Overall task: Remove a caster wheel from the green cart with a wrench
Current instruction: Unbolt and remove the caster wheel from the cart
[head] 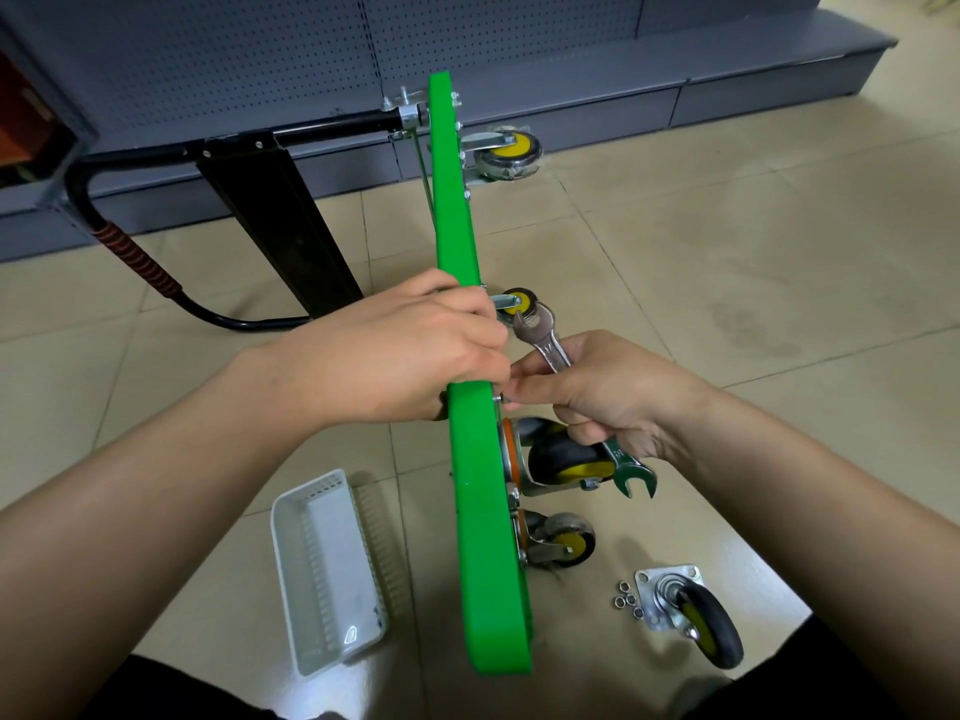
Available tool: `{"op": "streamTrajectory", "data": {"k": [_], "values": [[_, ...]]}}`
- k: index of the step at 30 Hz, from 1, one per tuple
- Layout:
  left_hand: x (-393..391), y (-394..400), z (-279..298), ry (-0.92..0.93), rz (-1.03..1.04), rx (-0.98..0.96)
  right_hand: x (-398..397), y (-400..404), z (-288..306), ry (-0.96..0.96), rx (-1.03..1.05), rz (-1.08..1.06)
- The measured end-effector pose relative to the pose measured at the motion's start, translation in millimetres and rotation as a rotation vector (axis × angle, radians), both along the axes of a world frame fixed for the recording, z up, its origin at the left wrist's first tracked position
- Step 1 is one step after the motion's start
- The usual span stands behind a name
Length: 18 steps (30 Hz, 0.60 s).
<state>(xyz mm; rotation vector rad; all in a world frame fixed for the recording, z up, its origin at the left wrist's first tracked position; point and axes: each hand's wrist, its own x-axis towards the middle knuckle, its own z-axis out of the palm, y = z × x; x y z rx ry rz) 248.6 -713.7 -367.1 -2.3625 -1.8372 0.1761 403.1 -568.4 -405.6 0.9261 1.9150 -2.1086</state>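
Standing on its edge on the tiled floor [727,262], the green cart [475,459] shows its deck as a narrow green band running away from the camera, its black folding handle [135,252] lying out to the left.

The left hand [410,356] reaches in from the lower left, forearm extended, and wraps over the top edge of the deck, fingers curled down the far side; its grip holds the cart. Whether those fingers also pinch a bolt head cannot be told.

The right hand [602,392] comes in from the lower right, wrist bent inward. Its grip is closed round the middle of a double-ended wrench [571,387]: one open jaw sticks up above the knuckles, the other pokes out below the palm. The thumb and forefinger tips meet at a small bolt or nut [498,398] on the wheel side of the deck, just above the nearest mounted caster wheel [566,459].

A second caster [561,543] sits lower on the deck, and two more [511,153] [514,304] farther along it.

On the floor to the right lie a loose caster wheel [696,615], plate and all, with a cluster of small nuts [628,600] just beside it. A white plastic basket [327,569] rests left of the cart. Grey perforated shelving [260,59] stands behind.
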Motion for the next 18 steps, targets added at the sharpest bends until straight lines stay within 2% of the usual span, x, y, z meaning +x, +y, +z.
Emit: {"op": "streamTrajectory", "data": {"k": [18], "values": [[3.1, -3.1, 0.9, 0.002, 0.023, 0.011, 1.5, -4.6, -1.4, -0.011, 0.050, 0.072]]}}
